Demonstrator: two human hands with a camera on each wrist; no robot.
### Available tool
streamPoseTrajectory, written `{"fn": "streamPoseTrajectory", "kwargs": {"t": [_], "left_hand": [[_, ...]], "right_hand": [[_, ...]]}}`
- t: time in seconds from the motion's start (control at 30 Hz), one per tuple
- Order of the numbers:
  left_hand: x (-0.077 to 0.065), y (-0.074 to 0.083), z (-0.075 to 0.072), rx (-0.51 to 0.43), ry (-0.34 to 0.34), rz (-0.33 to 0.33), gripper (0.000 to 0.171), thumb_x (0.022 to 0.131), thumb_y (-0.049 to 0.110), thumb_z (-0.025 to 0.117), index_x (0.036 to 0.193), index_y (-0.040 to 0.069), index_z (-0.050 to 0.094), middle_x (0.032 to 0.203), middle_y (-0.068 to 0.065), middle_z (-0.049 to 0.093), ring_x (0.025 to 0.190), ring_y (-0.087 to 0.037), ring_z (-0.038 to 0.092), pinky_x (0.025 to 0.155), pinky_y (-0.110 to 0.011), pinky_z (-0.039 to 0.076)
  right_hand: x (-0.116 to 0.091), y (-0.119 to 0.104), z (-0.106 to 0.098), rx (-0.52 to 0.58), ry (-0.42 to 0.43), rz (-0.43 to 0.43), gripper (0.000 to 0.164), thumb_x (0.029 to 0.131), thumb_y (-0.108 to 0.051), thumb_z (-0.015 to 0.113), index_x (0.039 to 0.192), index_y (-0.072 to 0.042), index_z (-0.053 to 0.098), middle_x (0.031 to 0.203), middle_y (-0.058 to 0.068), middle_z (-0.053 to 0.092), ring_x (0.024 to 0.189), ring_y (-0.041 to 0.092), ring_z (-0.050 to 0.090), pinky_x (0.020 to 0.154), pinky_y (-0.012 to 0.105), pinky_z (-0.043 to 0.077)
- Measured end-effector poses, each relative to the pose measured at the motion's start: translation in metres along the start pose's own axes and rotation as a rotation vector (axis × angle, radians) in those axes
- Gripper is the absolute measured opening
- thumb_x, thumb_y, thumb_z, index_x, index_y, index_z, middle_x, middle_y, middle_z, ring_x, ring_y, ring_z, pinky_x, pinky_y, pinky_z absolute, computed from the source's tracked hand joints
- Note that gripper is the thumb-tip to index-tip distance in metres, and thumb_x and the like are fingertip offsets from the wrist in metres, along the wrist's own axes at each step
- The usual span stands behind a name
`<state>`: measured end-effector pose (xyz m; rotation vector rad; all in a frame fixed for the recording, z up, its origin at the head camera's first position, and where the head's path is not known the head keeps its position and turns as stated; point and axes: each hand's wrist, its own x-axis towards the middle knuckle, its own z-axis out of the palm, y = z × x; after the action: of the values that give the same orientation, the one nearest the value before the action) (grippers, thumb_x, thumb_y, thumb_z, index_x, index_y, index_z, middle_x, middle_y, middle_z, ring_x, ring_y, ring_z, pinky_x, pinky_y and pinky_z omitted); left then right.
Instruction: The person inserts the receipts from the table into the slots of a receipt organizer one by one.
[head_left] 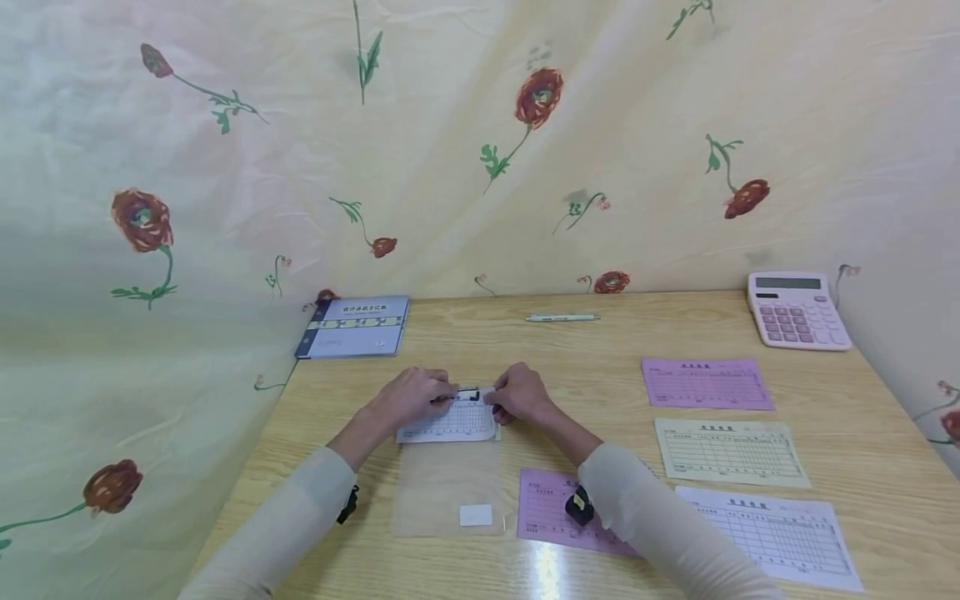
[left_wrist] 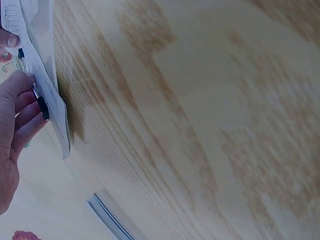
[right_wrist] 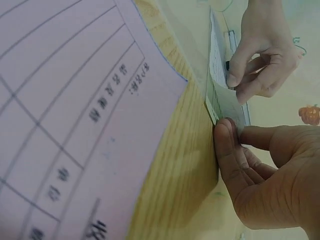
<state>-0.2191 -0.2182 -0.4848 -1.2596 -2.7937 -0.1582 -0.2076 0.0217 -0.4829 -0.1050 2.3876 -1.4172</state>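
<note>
Receipt slips (head_left: 442, 423) with a printed grid lie over the upper part of a translucent sheet (head_left: 446, 475) that carries a white label. My left hand (head_left: 416, 398) pinches the slips near their upper edge. Along its fingers in the left wrist view runs a thin metallic piece with black ends (left_wrist: 43, 108); its exact kind is unclear. My right hand (head_left: 521, 393) pinches the slips at the upper right corner, between thumb and fingers in the right wrist view. Both hands nearly meet along this edge, and the fingers cover part of it.
A purple slip (head_left: 547, 508) lies under my right forearm. Purple (head_left: 705, 396), pale green (head_left: 727, 462) and white slips (head_left: 806, 542) lie in a column at right. A pink calculator (head_left: 802, 321), a pen (head_left: 562, 317) and a blue notebook (head_left: 356, 329) sit farther back, before a floral curtain.
</note>
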Motion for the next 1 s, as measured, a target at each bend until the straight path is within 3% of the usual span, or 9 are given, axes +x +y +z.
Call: {"fn": "streamPoseTrajectory", "kwargs": {"t": [0.17,0.27,0.4,0.6,0.77,1.0], "left_hand": [[0.002,0.001,0.000,-0.006,-0.001,-0.003,0.022,0.099,0.015,0.077,0.121,0.011,0.081,0.104,-0.003,0.076,0.065,-0.004,0.056,0.060,-0.016,0.051],[0.002,0.002,0.000,-0.006,0.001,-0.003,0.023,0.099,0.015,0.077,0.121,0.011,0.081,0.103,-0.002,0.075,0.066,-0.005,0.057,0.061,-0.017,0.052],[0.002,0.002,-0.001,-0.004,0.000,-0.009,0.022,0.099,0.016,0.078,0.120,0.011,0.082,0.103,-0.002,0.075,0.067,-0.005,0.058,0.062,-0.017,0.053],[0.002,0.001,0.000,0.000,0.004,-0.006,0.021,0.099,0.016,0.078,0.119,0.011,0.082,0.104,-0.003,0.076,0.067,-0.005,0.059,0.062,-0.017,0.053],[0.001,0.000,0.001,0.004,0.007,0.001,0.022,0.099,0.016,0.078,0.120,0.011,0.082,0.103,-0.002,0.075,0.065,-0.004,0.057,0.060,-0.016,0.051],[0.000,-0.001,0.002,0.008,0.004,-0.004,0.021,0.098,0.015,0.077,0.118,0.011,0.082,0.101,-0.002,0.076,0.065,-0.004,0.056,0.059,-0.014,0.049]], "right_hand": [[0.002,0.003,-0.003,-0.167,0.081,-0.031,0.017,0.094,-0.010,0.082,0.103,0.002,0.076,0.071,0.006,0.070,0.053,0.015,0.064,0.048,0.022,0.050],[0.000,0.003,-0.004,-0.243,0.117,-0.072,0.023,0.090,-0.008,0.086,0.108,0.003,0.077,0.081,0.007,0.071,0.063,0.016,0.063,0.056,0.024,0.049],[-0.004,0.003,-0.007,-0.302,0.103,-0.145,0.019,0.089,-0.003,0.085,0.106,0.004,0.079,0.094,0.010,0.074,0.080,0.019,0.065,0.070,0.030,0.056],[-0.006,0.002,-0.012,-0.209,0.020,-0.108,0.016,0.092,-0.002,0.081,0.107,0.003,0.078,0.098,0.009,0.072,0.084,0.020,0.065,0.071,0.029,0.057],[-0.005,0.002,-0.011,-0.054,-0.052,-0.044,0.021,0.096,-0.004,0.078,0.114,0.007,0.075,0.089,0.011,0.074,0.071,0.021,0.071,0.064,0.030,0.062],[-0.004,0.006,-0.003,-0.033,0.018,-0.061,0.017,0.100,-0.006,0.074,0.110,0.007,0.078,0.082,0.010,0.075,0.061,0.018,0.071,0.058,0.027,0.062]]}}
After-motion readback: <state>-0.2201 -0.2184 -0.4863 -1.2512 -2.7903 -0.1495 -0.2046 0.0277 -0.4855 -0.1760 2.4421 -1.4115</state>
